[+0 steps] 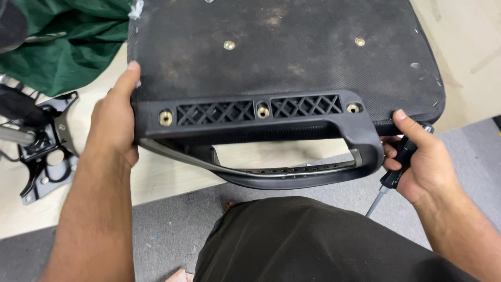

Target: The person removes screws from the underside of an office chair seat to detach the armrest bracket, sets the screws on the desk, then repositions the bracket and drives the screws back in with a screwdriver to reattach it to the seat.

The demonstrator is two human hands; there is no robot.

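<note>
- The left hand [112, 122] is curled around the near left corner of an upturned chair seat [282, 57], thumb laid flat along the fabric edge, the other fingers tucked beneath and out of sight.
- The seat's underside, stretching away from both hands, is covered in coarse black woven cloth, dusty and scuffed with pale brown patches, with round brass inserts [229, 45] sunk into it.
- Between the hands runs a black moulded plastic armrest bracket [261, 112]: a flat bar with two lattice-patterned recesses and three brass-ringed screw holes, bending at the right hand into a smooth curved loop with a row of small holes along its inner face.
- The right hand [420, 164] is closed on a screwdriver [395, 169] with a ribbed black handle and slim steel shaft pointing down; its thumb presses the seat's right corner.
- Beyond the left hand lie crumpled green cloth [62, 47] and a black metal chair mechanism plate [47, 151] on pale wood-look flooring.
- Under the hands are grey carpet and dark shorts [323, 245].
</note>
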